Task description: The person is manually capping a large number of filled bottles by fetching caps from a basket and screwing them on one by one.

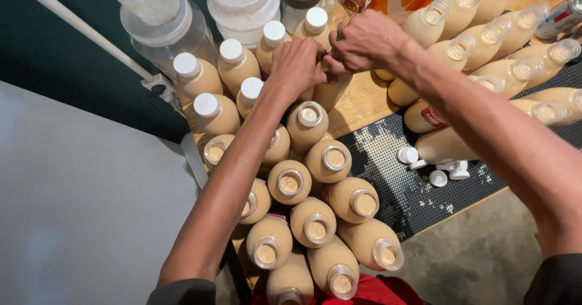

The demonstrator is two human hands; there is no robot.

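Bottle (pixel 330 90), both hands (pixel 297 66) (pixel 364 41) apparently gripping top

Your bottles (pixel 313 221) are filled with a creamy beige liquid, and the ones near the tabletop's far left corner wear plain white caps (pixel 231 49). The open ones show clear plastic rims. Loose white caps (pixel 438 178) lie on the black mat (pixel 388 178), which has a fine dotted pattern flecked with pale spots. The tabletop (pixel 362 99) is light wood with visible grain. One lying bottle carries a red label (pixel 433 117). The stacked tubs (pixel 242 5) at the far edge are clear.
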